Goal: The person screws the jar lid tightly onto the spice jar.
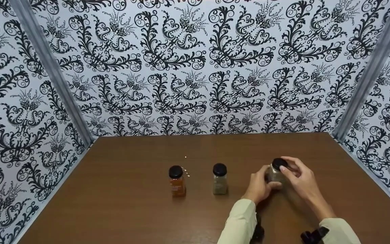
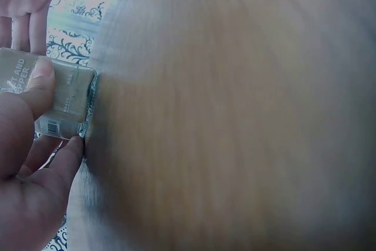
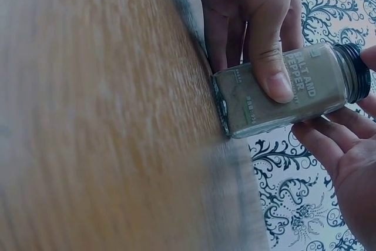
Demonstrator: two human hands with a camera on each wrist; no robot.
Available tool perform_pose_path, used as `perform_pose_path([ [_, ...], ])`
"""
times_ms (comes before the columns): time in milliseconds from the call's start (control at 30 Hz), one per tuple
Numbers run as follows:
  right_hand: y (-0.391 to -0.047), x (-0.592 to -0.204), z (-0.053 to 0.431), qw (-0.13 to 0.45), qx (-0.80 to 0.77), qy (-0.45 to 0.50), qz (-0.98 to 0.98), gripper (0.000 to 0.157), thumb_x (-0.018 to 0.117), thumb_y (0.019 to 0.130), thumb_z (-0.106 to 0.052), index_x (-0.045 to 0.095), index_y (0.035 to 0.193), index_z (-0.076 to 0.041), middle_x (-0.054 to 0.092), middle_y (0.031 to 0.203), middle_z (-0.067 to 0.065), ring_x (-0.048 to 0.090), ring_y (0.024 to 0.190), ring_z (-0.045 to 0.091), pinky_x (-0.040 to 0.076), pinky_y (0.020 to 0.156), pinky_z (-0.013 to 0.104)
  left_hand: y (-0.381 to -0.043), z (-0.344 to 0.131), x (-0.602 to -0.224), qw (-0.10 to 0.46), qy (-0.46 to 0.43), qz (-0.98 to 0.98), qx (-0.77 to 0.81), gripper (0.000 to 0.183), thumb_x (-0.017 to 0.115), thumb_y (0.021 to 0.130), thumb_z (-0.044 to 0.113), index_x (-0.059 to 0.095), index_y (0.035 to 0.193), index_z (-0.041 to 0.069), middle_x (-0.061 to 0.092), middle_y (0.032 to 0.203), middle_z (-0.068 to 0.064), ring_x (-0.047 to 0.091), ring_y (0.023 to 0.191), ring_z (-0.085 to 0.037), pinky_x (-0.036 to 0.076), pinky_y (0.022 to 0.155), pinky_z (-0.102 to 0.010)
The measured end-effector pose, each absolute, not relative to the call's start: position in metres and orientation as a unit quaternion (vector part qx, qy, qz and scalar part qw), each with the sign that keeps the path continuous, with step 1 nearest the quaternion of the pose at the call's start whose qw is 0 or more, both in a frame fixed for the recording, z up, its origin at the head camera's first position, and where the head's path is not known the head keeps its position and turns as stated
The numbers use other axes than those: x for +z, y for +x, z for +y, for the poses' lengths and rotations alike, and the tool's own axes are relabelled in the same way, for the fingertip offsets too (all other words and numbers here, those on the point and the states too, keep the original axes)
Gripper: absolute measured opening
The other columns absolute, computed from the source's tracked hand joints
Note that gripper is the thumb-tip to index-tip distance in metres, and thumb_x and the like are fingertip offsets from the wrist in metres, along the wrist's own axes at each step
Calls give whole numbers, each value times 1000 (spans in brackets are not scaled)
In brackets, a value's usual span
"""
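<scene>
A square glass jar of greyish powder labelled "SALT AND PEPPER" (image 3: pixel 326 77) stands upright at the right of the table. My left hand (image 1: pixel 259 185) grips its body, with the thumb (image 3: pixel 276 83) across the label. At the black lid (image 1: pixel 279 163), my right hand (image 1: pixel 302 181) holds on with thumb and fingers around it. In the left wrist view the lid lies outside the frame, while the jar's lower body (image 2: pixel 70 95) shows under the left thumb.
Left of the hands stand a second grey-powder jar (image 1: pixel 220 181) and an orange-filled jar (image 1: pixel 177 184), both black-lidded. Small pale crumbs (image 1: pixel 188 175) lie beside the orange one. Patterned walls (image 1: pixel 188 67) border the brown table (image 1: pixel 130 217).
</scene>
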State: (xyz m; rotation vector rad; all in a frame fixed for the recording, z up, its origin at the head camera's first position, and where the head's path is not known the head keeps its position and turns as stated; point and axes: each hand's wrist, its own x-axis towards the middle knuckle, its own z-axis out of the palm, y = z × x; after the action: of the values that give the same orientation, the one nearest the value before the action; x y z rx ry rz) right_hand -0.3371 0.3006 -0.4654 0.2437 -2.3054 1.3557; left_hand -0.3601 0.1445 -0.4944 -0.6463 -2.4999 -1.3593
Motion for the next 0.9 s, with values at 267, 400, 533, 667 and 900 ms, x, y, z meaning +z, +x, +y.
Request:
perform_pose_path([
  [267, -336, -466, 301, 224, 495, 89, -835, 36, 63, 98, -14, 60, 133, -5, 66, 128, 24, 59, 100, -15, 48, 83, 7, -360, 145, -496, 113, -219, -848, -469, 49, 83, 82, 27, 63, 125, 16, 76, 108, -1, 68, 95, -5, 51, 82, -15],
  [400, -336, -466, 300, 222, 497, 87, -835, 33, 64, 98, -14, 61, 130, -5, 67, 126, 24, 61, 99, -14, 49, 83, 8, -361, 145, -496, 112, -217, -847, -471, 49, 83, 81, 27, 63, 125, 16, 76, 108, -1, 67, 94, -5, 51, 82, -15],
  [533, -336, -465, 300, 221, 497, 88, -835, 37, 64, 98, -14, 59, 133, -5, 67, 128, 22, 62, 96, -12, 49, 82, 7, -362, 146, -497, 116, -217, -848, -470, 50, 83, 81, 27, 63, 125, 15, 76, 107, -2, 68, 93, -7, 51, 81, -15],
  [667, -336, -465, 300, 224, 496, 93, -834, 37, 63, 99, -14, 60, 135, -7, 66, 130, 20, 60, 98, -14, 48, 83, 7, -362, 146, -497, 111, -211, -850, -469, 51, 84, 80, 28, 63, 125, 16, 76, 106, -2, 68, 94, -8, 51, 81, -16],
  [900, -335, -465, 301, 207, 495, 79, -840, 40, 66, 98, -21, 58, 134, -8, 67, 129, 21, 61, 100, -13, 47, 82, 5, -362, 146, -497, 98, -209, -850, -473, 50, 82, 82, 29, 62, 126, 18, 76, 108, 1, 68, 97, -6, 51, 85, -16],
])
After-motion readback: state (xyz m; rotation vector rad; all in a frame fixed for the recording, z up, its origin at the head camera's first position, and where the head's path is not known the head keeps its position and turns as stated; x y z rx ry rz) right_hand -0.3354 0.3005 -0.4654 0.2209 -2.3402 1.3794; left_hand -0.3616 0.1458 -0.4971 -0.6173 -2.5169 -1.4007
